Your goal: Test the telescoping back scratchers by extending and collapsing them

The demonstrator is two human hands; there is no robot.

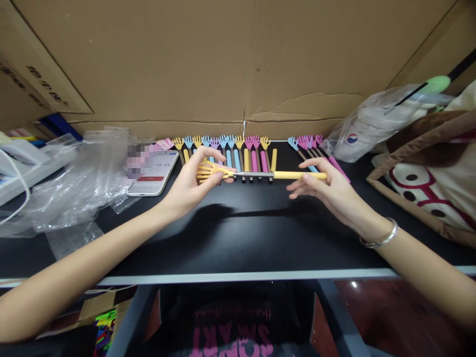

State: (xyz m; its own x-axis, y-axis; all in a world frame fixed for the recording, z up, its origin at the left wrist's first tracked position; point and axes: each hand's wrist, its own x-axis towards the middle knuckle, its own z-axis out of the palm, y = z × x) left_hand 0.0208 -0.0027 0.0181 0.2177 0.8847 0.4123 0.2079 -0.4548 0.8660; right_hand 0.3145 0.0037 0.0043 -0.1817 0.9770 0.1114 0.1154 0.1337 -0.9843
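Note:
A yellow back scratcher (256, 174) with a metal shaft lies level between my hands, above the black table. My left hand (197, 176) pinches its hand-shaped yellow head between thumb and fingers. At the other end, the thumb and fingers of my right hand (323, 183) are closed on the yellow handle. Behind it a row of back scratchers (254, 158) in yellow, blue, pink and purple lies along the back of the table. Several more back scratchers (308, 144), blue and pink, lie apart at the right, partly hidden by my right hand.
On the left are clear plastic bags (85, 178) and a phone (158, 171). A bagged plastic cup (366, 124) and a fabric bag (427, 173) stand at the right. Cardboard (238, 59) walls the back. The black table (238, 243) has a pale front edge.

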